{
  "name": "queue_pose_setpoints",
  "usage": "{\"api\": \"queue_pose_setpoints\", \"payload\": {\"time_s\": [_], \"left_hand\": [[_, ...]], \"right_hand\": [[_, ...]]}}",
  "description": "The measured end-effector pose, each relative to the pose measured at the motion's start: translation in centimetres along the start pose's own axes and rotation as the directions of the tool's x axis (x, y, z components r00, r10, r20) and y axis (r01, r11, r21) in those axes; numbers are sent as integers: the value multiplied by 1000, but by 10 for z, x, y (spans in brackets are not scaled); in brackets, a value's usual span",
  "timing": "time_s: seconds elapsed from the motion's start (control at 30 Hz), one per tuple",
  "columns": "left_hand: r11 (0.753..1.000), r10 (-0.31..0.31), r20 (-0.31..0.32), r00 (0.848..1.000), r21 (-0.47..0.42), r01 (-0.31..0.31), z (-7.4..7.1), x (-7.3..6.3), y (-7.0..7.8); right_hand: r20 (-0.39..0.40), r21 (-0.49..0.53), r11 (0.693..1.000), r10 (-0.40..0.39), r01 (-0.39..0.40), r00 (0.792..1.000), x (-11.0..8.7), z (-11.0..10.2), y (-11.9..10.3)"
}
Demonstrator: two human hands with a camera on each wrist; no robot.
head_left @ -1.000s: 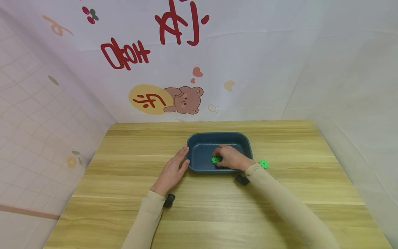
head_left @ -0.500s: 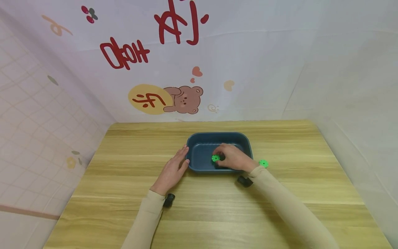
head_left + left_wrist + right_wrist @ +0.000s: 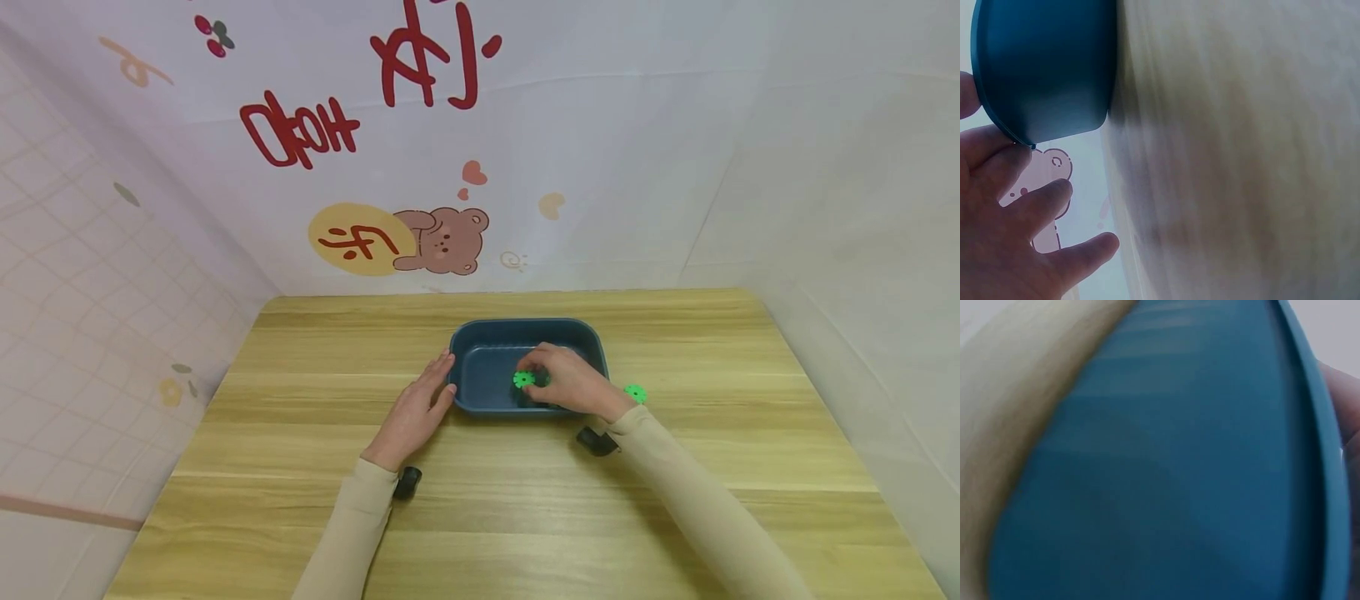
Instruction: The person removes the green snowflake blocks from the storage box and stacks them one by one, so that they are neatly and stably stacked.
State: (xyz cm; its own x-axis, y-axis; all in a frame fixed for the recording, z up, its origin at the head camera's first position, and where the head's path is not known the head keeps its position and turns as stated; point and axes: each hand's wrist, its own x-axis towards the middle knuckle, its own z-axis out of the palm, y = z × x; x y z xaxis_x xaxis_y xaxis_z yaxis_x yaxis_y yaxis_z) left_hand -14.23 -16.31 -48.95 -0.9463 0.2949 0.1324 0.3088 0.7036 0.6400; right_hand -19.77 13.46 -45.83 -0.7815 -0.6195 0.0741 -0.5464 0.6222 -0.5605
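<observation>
Blue tub (image 3: 480, 367) touched by the left hand (image 3: 411, 417), green disc (image 3: 519, 379) pinched by the right hand (image 3: 566, 379)

On the wooden counter (image 3: 480, 517), the tub looks free to slide: if the right wrist bears against its rim, it could shift or swing, since only the fingers of the left hand, stretched out rather than curled, touch its left end. The right hand reaches over the rim, thumb and fingers closed on the disc, which lies within the tub's outline; whether it is lifted off the floor of the tub, I cannot tell. With so small a piece, a loose pinch would probably let it twist or drop back. A sliver of green (image 3: 548, 380) shows within the grip; whether it is another piece is unclear.

Behind the counter hangs a printed backdrop (image 3: 637, 150), well apart from the work. The right sleeve (image 3: 690, 479) crosses the near right side, where a low sweep might push away the second green disc (image 3: 637, 387), lying outside the tub's right end and partly hidden by the arm. The black wrist device (image 3: 597, 442) beneath that arm sits near the tub's front edge and could knock it. The tub blocks most of the right wrist view, so the grip can be judged only from above.
</observation>
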Motion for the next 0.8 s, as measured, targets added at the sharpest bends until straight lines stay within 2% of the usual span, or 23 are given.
{"api": "queue_pose_setpoints", "payload": {"time_s": [0.37, 0.8], "left_hand": [[1000, -9, -1, 1000, -5, 9, 0, 0, 1], [1000, -14, 2, 1000, -4, 14, 0, 0, 1]], "right_hand": [[-48, 67, 997, 32, -29, 998, -11, -7, -3], [-94, 144, 989, 41, -27, 995, -23, -16, -1]]}}
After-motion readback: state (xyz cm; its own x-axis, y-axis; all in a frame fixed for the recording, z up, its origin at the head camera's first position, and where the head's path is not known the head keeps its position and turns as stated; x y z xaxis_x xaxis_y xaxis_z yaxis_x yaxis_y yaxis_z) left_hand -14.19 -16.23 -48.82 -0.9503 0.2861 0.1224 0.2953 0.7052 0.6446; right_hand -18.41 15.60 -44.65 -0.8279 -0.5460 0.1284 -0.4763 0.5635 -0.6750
